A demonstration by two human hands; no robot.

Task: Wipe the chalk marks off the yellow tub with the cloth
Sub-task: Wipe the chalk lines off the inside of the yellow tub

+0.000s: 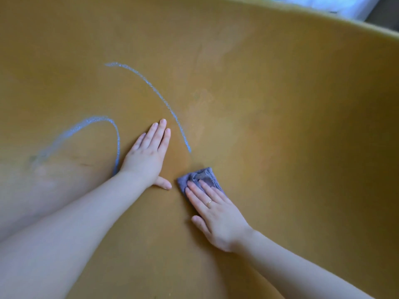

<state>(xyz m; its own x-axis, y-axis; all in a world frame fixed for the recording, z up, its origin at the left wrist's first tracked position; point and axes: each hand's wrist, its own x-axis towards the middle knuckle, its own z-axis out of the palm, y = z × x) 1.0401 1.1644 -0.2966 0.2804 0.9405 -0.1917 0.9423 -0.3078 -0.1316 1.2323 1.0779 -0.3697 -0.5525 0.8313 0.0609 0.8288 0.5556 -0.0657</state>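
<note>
The yellow tub (280, 104) fills the head view. A long curved blue chalk line (155, 91) runs from upper left down to the centre. A second looped chalk mark (103, 120) lies at the left, smudged at its lower end. My left hand (149, 156) rests flat on the tub between the two marks, fingers together, holding nothing. My right hand (213, 214) presses flat on a folded grey-purple cloth (199, 175), just below the lower end of the long line. Faint pale smears show on the tub to the right of that line.
The tub's rim (323, 17) curves across the top right. Beyond it is a pale, blurred surface (336, 3). Both bare forearms reach in from the bottom edge.
</note>
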